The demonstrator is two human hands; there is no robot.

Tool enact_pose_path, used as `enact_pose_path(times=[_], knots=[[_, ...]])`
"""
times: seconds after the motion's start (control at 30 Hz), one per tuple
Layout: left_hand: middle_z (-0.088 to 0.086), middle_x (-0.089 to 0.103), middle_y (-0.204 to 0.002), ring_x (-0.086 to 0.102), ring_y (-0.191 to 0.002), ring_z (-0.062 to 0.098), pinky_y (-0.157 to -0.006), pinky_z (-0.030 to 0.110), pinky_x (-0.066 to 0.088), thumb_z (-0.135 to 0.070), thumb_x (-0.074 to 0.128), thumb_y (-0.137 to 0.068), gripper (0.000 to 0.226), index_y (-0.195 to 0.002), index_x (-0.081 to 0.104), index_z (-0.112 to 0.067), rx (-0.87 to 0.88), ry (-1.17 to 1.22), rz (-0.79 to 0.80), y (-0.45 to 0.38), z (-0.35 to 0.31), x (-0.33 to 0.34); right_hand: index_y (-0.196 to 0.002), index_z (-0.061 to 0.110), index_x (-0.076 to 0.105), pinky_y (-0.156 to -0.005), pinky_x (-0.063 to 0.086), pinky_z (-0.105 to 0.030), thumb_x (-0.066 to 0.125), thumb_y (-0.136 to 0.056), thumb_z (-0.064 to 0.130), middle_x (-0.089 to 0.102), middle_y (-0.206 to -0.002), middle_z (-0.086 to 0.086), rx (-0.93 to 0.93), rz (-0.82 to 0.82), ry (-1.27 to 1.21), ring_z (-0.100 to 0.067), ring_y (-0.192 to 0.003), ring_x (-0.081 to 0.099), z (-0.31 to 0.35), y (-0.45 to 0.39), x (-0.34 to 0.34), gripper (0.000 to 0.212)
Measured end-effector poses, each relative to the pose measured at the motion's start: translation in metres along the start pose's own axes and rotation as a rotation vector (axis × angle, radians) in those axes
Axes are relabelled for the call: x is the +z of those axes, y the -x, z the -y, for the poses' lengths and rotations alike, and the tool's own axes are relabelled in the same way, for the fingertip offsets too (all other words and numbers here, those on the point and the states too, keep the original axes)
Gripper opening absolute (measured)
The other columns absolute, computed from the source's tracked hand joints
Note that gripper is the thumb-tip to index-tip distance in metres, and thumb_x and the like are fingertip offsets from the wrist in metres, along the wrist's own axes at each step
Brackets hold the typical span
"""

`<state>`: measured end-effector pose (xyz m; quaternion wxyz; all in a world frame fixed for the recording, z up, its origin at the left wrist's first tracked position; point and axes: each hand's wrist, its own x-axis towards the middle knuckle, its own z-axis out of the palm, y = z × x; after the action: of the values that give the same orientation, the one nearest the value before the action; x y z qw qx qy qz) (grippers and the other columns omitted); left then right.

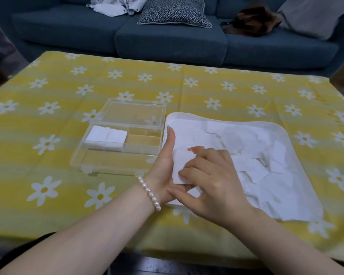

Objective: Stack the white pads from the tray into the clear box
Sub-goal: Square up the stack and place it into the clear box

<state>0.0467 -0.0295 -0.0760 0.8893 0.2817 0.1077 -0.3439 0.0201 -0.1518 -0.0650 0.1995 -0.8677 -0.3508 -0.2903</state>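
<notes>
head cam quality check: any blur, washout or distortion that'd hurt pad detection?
Head view: wide-angle bending at the edges; soft overall. Loose pads wash into the white tray, edges faint. Clear box low-contrast on the cloth. Left hand and right hand sharp enough.

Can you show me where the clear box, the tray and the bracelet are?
clear box (115,165): head view, its front wall.
tray (274,126): head view, its far rim.
bracelet (149,193): head view, pearls on the left wrist.

Both forearms are bare, with no sleeves showing along them. A bracelet of round white pearls circles the left wrist. The thumbnail of the left hand wears greyish polish.
</notes>
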Motion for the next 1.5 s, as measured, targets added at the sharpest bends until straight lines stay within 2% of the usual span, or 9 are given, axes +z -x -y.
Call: enact_pose_path(times=[0.13,0.27,0.57,0.77,0.9,1.1,1.27,1.37,1.5], knots=[[0.003,0.054,-0.086,0.051,-0.078,0.017,-0.072,0.031,0.048,-0.083,0.048,-0.061,0.081,-0.103,0.062,-0.015,-0.001,-0.001,-0.02,-0.002,-0.001,0.0,-0.094,0.013,0.064,-0.087,0.038,-0.038,0.07,-0.061,0.058,0.064,-0.105,-0.001,0.166,0.177,-0.182,-0.024,-0.105,0.056,-0.017,-0.009,-0.021,0.056],[0.007,0.06,-0.079,0.054,-0.064,0.02,-0.061,0.031,0.051,-0.088,0.043,-0.058,0.091,-0.102,0.059,-0.01,-0.044,-0.078,0.007,-0.003,0.003,0.0,-0.127,0.03,0.033,-0.102,0.021,-0.032,0.068,-0.046,0.068,0.048,-0.132,0.006,0.248,0.425,-0.186,-0.014,-0.132,0.026,-0.03,-0.005,-0.026,0.096],[0.012,0.044,-0.116,0.051,-0.105,0.03,-0.079,0.035,0.044,-0.088,0.041,-0.06,0.093,-0.12,0.05,-0.017,-0.041,-0.203,0.062,-0.006,0.015,0.001,-0.134,0.028,0.031,-0.097,0.027,-0.032,0.064,-0.061,0.053,0.058,-0.115,0.006,0.22,0.487,-0.103,-0.012,-0.115,0.041,-0.025,0.0,-0.019,0.084],[0.016,0.055,-0.103,0.057,-0.094,0.027,-0.082,0.033,0.049,-0.08,0.057,-0.052,0.098,-0.12,0.058,-0.01,-0.017,-0.292,0.037,-0.004,0.016,0.002,-0.138,0.031,0.024,-0.095,0.021,-0.026,0.063,-0.062,0.05,0.055,-0.11,0.011,0.288,0.513,-0.15,-0.013,-0.109,0.045,-0.019,-0.002,-0.019,0.088],[0.002,0.057,-0.07,0.046,-0.052,0.01,-0.051,0.021,0.045,-0.079,0.066,-0.044,0.09,-0.109,0.06,-0.016,-0.022,-0.255,0.104,-0.006,0.017,0.0,-0.143,0.035,0.021,-0.099,0.023,-0.025,0.075,-0.063,0.046,0.051,-0.118,0.012,0.336,0.523,-0.215,-0.006,-0.111,0.039,-0.015,-0.004,-0.021,0.097],[0.01,0.058,-0.114,0.061,-0.101,0.026,-0.08,0.035,0.05,-0.087,0.031,-0.066,0.096,-0.121,0.058,-0.013,-0.061,-0.198,0.07,-0.002,0.013,0.002,-0.144,0.032,0.02,-0.1,0.026,-0.027,0.07,-0.07,0.034,0.051,-0.119,0.009,0.357,0.571,-0.212,-0.011,-0.11,0.042,-0.018,-0.006,-0.025,0.089],[0.007,0.062,-0.091,0.065,-0.082,0.022,-0.072,0.033,0.052,-0.082,0.042,-0.061,0.08,-0.1,0.064,-0.015,-0.066,-0.256,-0.005,-0.003,0.014,0.005,-0.142,0.037,0.019,-0.096,0.04,-0.038,0.074,-0.064,0.042,0.054,-0.125,0.01,0.398,0.589,-0.268,-0.012,-0.109,0.048,-0.018,-0.005,-0.02,0.095],[0.0,0.053,-0.066,0.048,-0.053,0.012,-0.051,0.024,0.033,-0.085,0.04,-0.058,0.076,-0.083,0.068,-0.019,-0.051,-0.322,-0.028,-0.004,0.015,0.003,-0.142,0.036,0.023,-0.092,0.042,-0.034,0.078,-0.062,0.04,0.059,-0.116,0.013,0.418,0.547,-0.303,-0.01,-0.097,0.051,-0.016,-0.006,-0.019,0.097],[0.001,0.053,-0.07,0.05,-0.055,0.012,-0.047,0.021,0.041,-0.086,0.042,-0.058,0.08,-0.09,0.069,-0.018,-0.039,-0.282,-0.01,-0.005,0.016,0.002,-0.142,0.034,0.026,-0.087,0.041,-0.031,0.076,-0.062,0.033,0.06,-0.111,0.017,0.413,0.528,-0.321,-0.009,-0.091,0.052,-0.014,-0.006,-0.018,0.093]])
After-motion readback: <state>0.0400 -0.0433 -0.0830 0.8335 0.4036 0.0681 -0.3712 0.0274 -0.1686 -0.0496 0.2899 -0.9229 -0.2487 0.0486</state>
